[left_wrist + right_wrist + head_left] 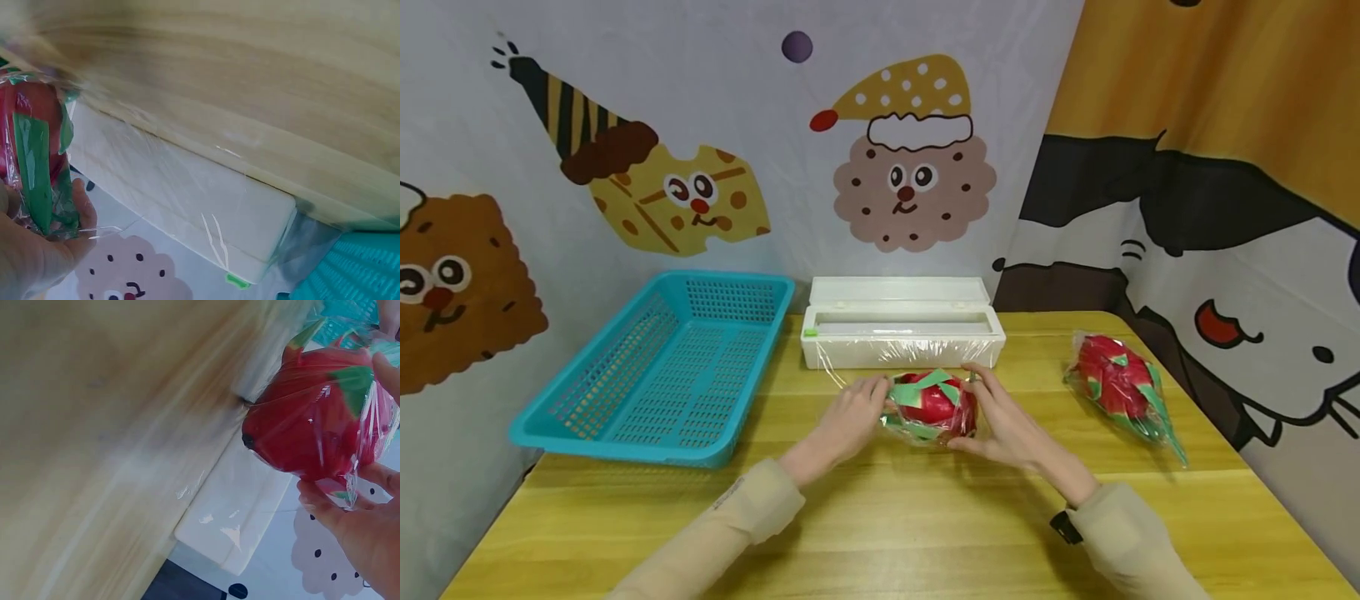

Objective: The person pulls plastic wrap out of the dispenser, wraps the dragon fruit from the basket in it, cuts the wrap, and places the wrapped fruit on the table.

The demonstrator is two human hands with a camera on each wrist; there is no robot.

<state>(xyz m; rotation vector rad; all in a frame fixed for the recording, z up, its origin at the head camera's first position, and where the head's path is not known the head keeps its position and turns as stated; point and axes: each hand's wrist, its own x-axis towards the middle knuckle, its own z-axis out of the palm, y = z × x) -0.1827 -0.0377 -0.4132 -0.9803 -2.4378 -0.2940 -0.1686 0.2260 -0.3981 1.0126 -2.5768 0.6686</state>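
Note:
A red dragon fruit with green leaf tips [936, 408] sits between both hands, with clear cling film around it. My left hand [850, 418] grips its left end through the film. At the right end, my right hand [1009, 429] holds it with the thumb in front and the fingers behind. In the right wrist view, the film lies creased over the red skin [300, 419]. Just behind the fruit stands a white cling film dispenser [902, 354], its lid raised; a sheet of film hangs over its front and strands stretch toward the left hand.
Another film-wrapped dragon fruit [1120, 379] lies on the wooden table [940, 533] at the right. On the left stands a blue perforated plastic basket [700, 454]. A curtain with cartoon prints [760, 225] hangs behind the table.

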